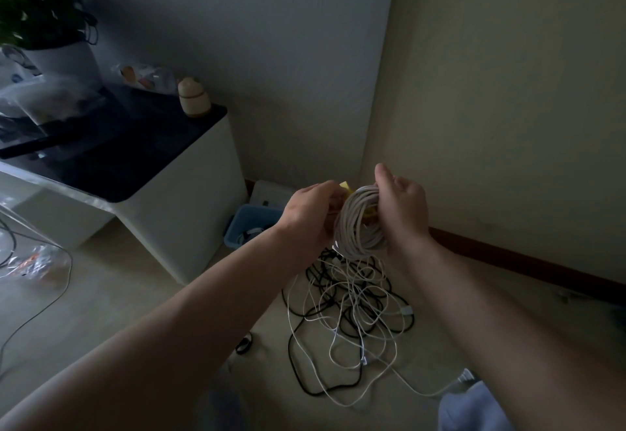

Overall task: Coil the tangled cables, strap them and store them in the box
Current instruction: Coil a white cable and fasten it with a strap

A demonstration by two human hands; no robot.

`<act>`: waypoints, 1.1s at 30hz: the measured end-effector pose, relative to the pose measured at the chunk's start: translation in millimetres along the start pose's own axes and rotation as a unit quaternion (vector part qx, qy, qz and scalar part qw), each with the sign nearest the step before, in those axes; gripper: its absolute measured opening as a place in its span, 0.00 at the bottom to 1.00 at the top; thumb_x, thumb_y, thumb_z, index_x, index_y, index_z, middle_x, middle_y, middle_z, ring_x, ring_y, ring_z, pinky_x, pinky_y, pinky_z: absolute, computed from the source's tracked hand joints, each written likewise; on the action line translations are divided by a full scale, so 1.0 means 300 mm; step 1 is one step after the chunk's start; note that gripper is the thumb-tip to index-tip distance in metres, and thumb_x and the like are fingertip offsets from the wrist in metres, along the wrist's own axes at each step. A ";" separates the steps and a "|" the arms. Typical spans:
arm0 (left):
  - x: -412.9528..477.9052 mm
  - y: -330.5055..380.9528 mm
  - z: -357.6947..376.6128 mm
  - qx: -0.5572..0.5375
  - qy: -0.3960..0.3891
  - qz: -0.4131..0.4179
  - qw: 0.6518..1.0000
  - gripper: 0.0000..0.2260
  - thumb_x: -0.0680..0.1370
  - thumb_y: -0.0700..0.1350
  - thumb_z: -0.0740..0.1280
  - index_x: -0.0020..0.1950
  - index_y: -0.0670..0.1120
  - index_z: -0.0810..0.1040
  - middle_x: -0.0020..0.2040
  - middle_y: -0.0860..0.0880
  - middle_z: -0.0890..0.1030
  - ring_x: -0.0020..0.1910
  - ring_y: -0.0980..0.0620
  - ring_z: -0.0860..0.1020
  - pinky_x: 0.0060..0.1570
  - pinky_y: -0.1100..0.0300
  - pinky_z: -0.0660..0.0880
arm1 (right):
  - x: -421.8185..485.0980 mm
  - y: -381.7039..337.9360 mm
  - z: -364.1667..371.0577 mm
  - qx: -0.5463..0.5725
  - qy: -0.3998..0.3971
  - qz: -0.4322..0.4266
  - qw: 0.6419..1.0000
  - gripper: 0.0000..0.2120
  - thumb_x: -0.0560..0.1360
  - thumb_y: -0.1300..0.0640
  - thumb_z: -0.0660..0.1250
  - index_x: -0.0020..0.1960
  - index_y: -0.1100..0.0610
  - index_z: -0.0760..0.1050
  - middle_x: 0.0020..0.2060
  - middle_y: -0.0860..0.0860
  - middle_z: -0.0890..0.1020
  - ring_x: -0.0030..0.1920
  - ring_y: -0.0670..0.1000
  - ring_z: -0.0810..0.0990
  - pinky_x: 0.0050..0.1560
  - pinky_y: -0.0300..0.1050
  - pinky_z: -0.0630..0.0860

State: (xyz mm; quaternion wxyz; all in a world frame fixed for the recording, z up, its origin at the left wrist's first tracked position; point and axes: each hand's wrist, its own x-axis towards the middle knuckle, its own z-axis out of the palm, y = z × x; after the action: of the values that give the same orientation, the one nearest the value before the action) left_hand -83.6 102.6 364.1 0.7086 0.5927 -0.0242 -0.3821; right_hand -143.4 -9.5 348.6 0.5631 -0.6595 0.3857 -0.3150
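Coil (355, 227) of pale cable, one only, is held up just right of the blue box (237, 227). The left hand (310, 213) grips the side nearer the box, where a single yellow strap (346, 186) peeks out; the right hand (401, 207) clamps the far side, thumb raised. It looks light, soft and springy (loose turns would likely slip), so pinching across all loops seems best. One tangle (352, 308) of black and white cables lies on the floor right of the box; the strand count is unclear.
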 end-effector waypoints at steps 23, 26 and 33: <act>-0.018 -0.035 0.018 0.072 -0.012 0.086 0.994 0.07 0.71 0.47 0.71 0.41 0.44 0.83 0.36 0.45 0.80 0.39 0.46 0.78 0.43 0.51 0.76 | 0.018 0.020 -0.006 -0.144 0.089 -0.088 0.982 0.25 0.80 0.46 0.62 0.29 0.58 0.67 0.23 0.48 0.72 0.26 0.44 0.71 0.25 0.38 0.60; -0.024 -0.042 0.034 0.114 -0.037 0.118 0.986 0.18 0.62 0.48 0.76 0.48 0.41 0.81 0.42 0.41 0.82 0.42 0.43 0.80 0.48 0.47 0.77 | 0.022 0.016 -0.008 -0.141 0.093 -0.085 0.982 0.25 0.81 0.46 0.62 0.28 0.57 0.65 0.23 0.48 0.72 0.28 0.51 0.72 0.26 0.42 0.62; -0.018 -0.041 0.016 0.056 -0.109 0.083 0.989 0.21 0.67 0.33 0.76 0.56 0.39 0.74 0.48 0.40 0.82 0.47 0.41 0.80 0.58 0.39 0.77 | 0.026 0.005 -0.004 -0.150 0.094 -0.060 0.982 0.25 0.81 0.44 0.61 0.30 0.56 0.66 0.31 0.53 0.75 0.37 0.59 0.74 0.37 0.46 0.62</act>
State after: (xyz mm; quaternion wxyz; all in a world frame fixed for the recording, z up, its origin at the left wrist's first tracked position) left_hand -96.1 101.7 357.2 0.6971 0.5820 -0.1715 -0.3820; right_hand -140.7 -17.1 347.3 0.3993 -0.7259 0.4390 -0.3477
